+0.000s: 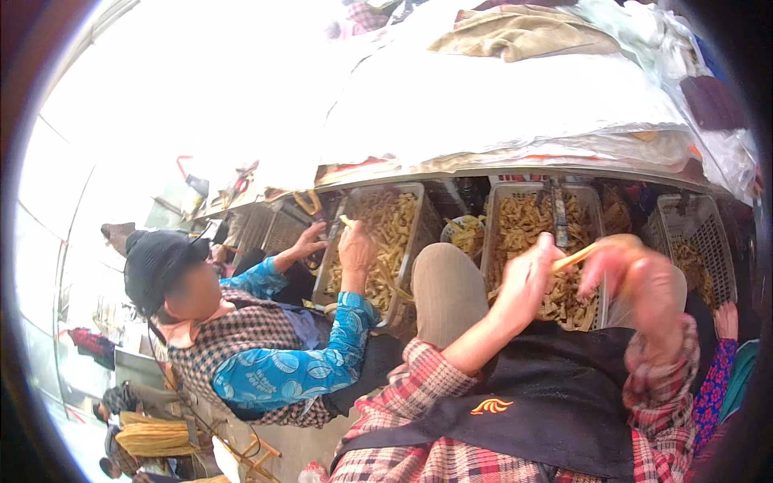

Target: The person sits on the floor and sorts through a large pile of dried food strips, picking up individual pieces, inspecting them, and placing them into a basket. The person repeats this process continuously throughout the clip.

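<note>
My left hand grips one end of a pale yellow, bendable strip, its thumb pointing up. To its right my right hand is motion-blurred, with the strip's other part looped at its fingers; its exact grip cannot be made out. Both hands are above a grey plastic basket full of short, knotted-looking yellow-brown pieces. A dark metal bar stands upright at the basket, just beyond my hands.
At left, a co-worker handles a similar strip over another filled basket. A small bowl of pieces stands between the baskets. At right are a third basket and another person's hand. A white-covered table lies beyond.
</note>
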Tool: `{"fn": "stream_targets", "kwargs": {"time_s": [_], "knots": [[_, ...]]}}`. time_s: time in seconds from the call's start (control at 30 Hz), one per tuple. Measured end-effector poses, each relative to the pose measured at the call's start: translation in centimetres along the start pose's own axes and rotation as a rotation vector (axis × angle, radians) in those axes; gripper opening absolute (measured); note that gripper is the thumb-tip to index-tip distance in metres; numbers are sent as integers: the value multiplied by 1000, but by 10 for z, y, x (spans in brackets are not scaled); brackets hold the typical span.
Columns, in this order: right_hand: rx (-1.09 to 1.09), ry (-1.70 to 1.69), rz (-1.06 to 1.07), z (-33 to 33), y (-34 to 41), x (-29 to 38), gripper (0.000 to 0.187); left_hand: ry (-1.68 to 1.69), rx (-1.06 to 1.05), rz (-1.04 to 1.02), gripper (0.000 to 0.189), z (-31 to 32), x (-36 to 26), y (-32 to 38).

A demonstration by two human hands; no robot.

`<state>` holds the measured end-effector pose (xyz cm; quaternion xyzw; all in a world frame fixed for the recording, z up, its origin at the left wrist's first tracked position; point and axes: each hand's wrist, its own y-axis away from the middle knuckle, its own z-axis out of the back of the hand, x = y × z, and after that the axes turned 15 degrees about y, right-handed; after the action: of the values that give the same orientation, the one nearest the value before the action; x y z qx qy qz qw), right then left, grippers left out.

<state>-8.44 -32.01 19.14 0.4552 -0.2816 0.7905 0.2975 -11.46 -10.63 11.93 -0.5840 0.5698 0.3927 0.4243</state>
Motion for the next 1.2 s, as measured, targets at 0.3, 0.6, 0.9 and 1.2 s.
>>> {"fn": "stream_targets", "kwargs": {"time_s": [0.3, 0.6, 0.9, 1.2], "knots": [[-386, 658, 114, -16, 17, -5, 41, 390, -67, 65, 29, -32, 13, 19], [-458, 1062, 239, -18, 2, -26, 29, -787, 49, -517, 19, -41, 11, 11], [-262, -850, -271, -1, -18, -64, 16, 373, -50, 446, 32, -11, 4, 18], [-609, 867, 277, -24, -62, -112, 16, 130, -285, 75, 27, 17, 0, 20]]}}
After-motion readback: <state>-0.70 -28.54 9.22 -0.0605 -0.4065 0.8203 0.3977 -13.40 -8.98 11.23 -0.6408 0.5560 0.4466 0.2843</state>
